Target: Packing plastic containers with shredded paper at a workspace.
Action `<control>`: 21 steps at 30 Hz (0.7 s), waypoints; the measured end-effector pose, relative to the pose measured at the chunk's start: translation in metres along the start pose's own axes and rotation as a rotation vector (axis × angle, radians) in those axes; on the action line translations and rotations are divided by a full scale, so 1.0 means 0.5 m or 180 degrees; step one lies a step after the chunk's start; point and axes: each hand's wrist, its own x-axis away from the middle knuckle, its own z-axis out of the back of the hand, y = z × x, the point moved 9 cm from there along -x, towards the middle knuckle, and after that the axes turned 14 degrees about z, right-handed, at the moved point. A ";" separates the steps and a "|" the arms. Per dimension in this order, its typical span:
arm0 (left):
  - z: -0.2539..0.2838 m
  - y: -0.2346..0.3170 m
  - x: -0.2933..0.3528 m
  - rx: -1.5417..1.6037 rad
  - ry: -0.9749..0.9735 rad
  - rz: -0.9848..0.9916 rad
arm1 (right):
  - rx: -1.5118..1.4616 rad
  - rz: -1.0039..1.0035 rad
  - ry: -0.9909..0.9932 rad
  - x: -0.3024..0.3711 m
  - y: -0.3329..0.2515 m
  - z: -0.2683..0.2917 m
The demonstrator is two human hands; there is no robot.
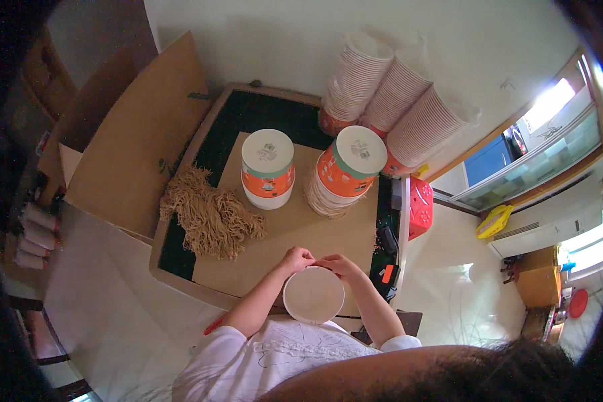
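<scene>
A white paper bucket (313, 295) stands close against my body, its round open top facing up. Both hands meet at its far rim. My left hand (297, 258) is closed in a pinch there, and what lies between its fingertips is too small to make out. Beside it, my right hand (338, 265) has its fingers closed on the bucket's rim. Ahead on the cardboard sheet (291, 238) are an upturned orange and green paper bucket (268, 171) and an upturned bucket stack (352, 161) with tan cords around its lower part. A tangled heap of tan cords (211, 214) lies to the left.
Tall stacks of nested paper buckets (409, 100) in clear plastic stand at the back right. A large cardboard panel (137, 137) leans along the table's left. Dark small items (387, 239) line the right edge, near a red plastic stool (420, 208).
</scene>
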 end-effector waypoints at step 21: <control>0.010 0.004 -0.006 -0.0395 0.0458 -0.0156 | 0.0524 -0.0153 -0.0220 -0.007 -0.007 -0.003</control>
